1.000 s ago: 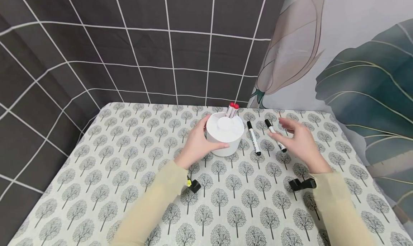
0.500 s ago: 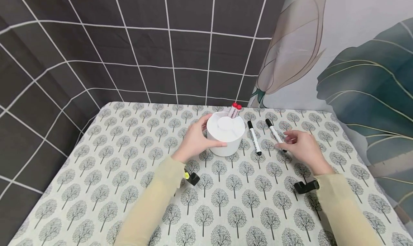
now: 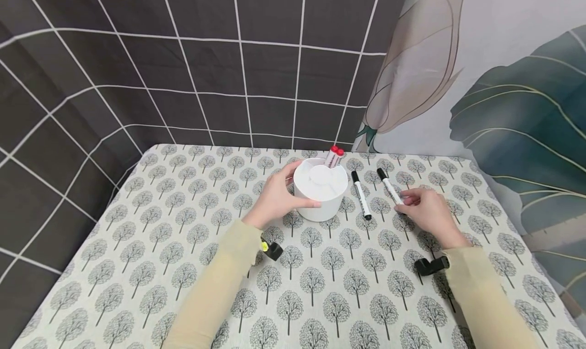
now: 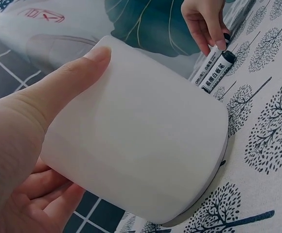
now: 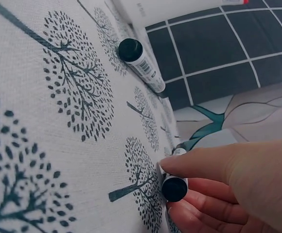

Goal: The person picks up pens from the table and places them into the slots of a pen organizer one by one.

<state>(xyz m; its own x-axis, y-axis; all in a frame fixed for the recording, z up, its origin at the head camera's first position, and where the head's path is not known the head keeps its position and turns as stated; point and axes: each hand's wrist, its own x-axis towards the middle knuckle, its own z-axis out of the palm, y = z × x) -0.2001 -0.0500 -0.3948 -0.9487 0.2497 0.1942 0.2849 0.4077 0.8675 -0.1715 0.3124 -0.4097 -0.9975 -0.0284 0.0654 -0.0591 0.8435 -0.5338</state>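
My left hand (image 3: 276, 196) grips the side of a white round pen holder (image 3: 320, 201), thumb across its front and fingers behind. Two red-capped markers (image 3: 334, 157) stand in the holder's back compartment. In the left wrist view the smooth white wall of the holder (image 4: 141, 131) fills the middle, with the thumb near its rim. My right hand (image 3: 428, 211) pinches the near end of a black-capped whiteboard marker (image 3: 390, 187) lying on the cloth. The right wrist view shows thumb and fingers around that marker's black end (image 5: 174, 189). Another black-capped marker (image 3: 361, 195) lies between holder and right hand.
A tablecloth (image 3: 192, 267) printed with trees covers the table. A dark gridded curtain (image 3: 197, 64) hangs behind and to the left, and a leaf-patterned curtain (image 3: 517, 99) to the right. Each wrist carries a small black camera (image 3: 432, 265).
My right hand has come down from above the right marker and closed its thumb and fingers on its near end. The left hand has kept its grip, shifting slightly with the holder.
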